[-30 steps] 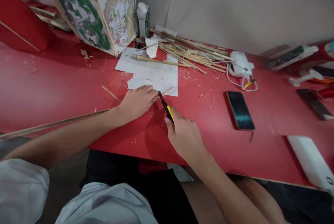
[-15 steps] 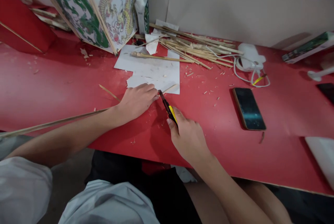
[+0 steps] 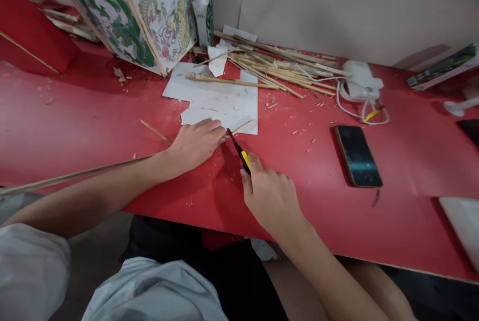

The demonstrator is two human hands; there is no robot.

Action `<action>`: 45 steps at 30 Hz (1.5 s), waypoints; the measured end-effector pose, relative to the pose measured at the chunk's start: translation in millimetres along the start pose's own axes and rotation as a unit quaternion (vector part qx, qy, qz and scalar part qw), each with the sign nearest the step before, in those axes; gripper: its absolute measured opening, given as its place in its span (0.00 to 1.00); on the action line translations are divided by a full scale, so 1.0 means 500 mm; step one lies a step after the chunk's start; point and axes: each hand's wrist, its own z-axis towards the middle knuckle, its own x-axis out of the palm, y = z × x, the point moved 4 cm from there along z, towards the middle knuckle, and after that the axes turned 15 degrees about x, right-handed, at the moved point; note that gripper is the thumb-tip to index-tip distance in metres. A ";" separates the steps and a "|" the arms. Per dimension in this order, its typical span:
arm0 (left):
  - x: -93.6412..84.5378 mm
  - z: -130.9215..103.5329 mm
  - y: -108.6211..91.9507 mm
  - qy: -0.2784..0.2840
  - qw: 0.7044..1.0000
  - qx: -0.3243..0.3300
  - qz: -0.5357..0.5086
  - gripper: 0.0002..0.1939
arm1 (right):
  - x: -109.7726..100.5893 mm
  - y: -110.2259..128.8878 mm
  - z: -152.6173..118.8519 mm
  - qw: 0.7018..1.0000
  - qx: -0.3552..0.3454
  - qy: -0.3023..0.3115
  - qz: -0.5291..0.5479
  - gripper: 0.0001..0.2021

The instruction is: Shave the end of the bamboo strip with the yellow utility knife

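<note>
My left hand [image 3: 197,144] is closed on a thin bamboo strip [image 3: 244,126], pressing it down near the red table [image 3: 318,221]. One end of the strip sticks out past my fingertips over the white paper [image 3: 220,99]; a thin length showing left of my wrist may belong to it. In my right hand [image 3: 272,196] is a utility knife [image 3: 241,154] with a black and yellow body. Its blade is out and lies against the strip, just right of my left fingertips. My right fingers wrap round the handle.
A paper lantern with dragon pictures [image 3: 164,7] stands at back left, beside a carton [image 3: 203,19]. Bamboo sticks [image 3: 288,69] lie in a heap along the wall. A white charger with cable [image 3: 361,81] and a phone [image 3: 358,156] are on the right. A long strip [image 3: 78,175] crosses the front left edge.
The knife has turned slightly, its blade now seen more edge-on at the strip. Both hands stay nearly in place. The whole view has shifted a little.
</note>
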 end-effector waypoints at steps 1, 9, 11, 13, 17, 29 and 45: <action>0.001 -0.001 -0.001 -0.004 1.000 0.006 0.004 0.13 | -0.001 0.004 0.000 1.000 -0.004 -0.006 -0.011 0.24; 0.007 -0.004 -0.002 -0.028 0.998 0.050 0.037 0.12 | -0.016 0.010 -0.001 0.999 -0.007 0.008 -0.048 0.17; 0.010 -0.004 0.000 -0.033 0.997 0.054 0.036 0.13 | -0.017 0.011 0.004 0.998 0.003 0.026 -0.053 0.16; 0.014 -0.003 0.002 -0.036 0.997 0.063 0.033 0.13 | -0.016 0.018 0.012 0.998 0.012 0.035 -0.053 0.16; 0.017 -0.001 0.007 -0.032 0.998 0.059 0.019 0.13 | -0.016 0.035 0.025 0.997 0.023 0.036 -0.059 0.15; 0.013 0.001 0.013 -0.032 0.998 0.032 -0.052 0.13 | -0.031 0.036 0.013 0.994 0.079 0.075 -0.021 0.14; -0.003 0.003 0.017 -0.029 0.999 0.013 -0.027 0.15 | -0.025 0.024 -0.005 0.995 0.069 0.046 0.059 0.17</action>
